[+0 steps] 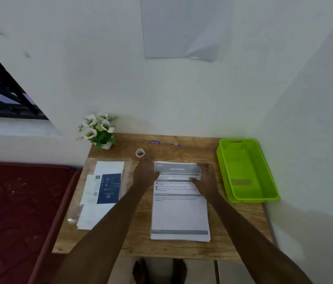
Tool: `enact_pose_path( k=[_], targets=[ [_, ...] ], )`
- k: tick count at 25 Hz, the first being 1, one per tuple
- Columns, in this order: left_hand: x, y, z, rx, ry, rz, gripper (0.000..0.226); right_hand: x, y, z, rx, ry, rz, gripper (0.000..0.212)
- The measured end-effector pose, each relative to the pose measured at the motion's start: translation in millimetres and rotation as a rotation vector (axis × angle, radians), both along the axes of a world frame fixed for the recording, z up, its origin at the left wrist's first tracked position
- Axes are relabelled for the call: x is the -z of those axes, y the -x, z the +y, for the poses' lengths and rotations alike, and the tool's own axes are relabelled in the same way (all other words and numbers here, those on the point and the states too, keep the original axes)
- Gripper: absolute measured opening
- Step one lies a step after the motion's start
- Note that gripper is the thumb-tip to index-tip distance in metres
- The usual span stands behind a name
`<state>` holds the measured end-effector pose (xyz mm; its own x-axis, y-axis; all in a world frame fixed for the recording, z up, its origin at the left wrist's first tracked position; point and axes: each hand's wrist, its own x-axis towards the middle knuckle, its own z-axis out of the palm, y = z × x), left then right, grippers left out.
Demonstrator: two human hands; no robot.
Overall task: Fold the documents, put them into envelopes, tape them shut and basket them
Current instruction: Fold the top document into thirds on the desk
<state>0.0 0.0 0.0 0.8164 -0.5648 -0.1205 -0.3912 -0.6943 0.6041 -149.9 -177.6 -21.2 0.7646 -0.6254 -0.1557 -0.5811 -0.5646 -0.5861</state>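
Wooden table (137, 242), lower centre of frame. On it: printed document stack (180, 214) centre; envelopes (102, 193) left; tape roll (140, 153), pen (165, 143), flower pot (100, 130) along the upper edge; green basket (247, 193) right.

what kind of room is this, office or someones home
Most likely a home, perhaps a bedroom corner used as a makeshift desk. A dark red mattress lies right beside the small wooden table, a pot of white flowers stands at the table's back corner, and a barred window is set in the plain wall.
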Motion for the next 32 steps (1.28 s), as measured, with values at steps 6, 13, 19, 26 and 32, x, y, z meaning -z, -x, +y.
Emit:
enact_pose_path(
  k=[6, 13, 19, 26, 32],
  targets=[
    [27.0, -9.6, 3.9, 0.047, 0.124, 0.109, 0.033, 23.4, -4.9, -22.9, 0.081, -0.109, 0.002, 0.067],
    [56.7, -21.6, 9.7, 0.035, 0.149, 0.160, 0.061, 49.2, -10.6, -42.5, 0.018, -0.063, 0.029, 0.092],
    [80.6, -23.3, 16.9, -0.032, 0.241, 0.160, 0.063, 75.6, -2.8, -53.7, -0.008, -0.055, -0.131, 0.086],
    [90.4, -26.4, 20.3, 0.005, 0.250, 0.058, 0.065, 92.5, 2.9, -61.7, -0.052, 0.069, -0.321, 0.085],
    [108.7, -23.5, 26.6, 0.033, 0.278, -0.085, 0.038, 100.6, 1.8, -69.0, -0.071, 0.085, -0.350, 0.093]
  ],
)
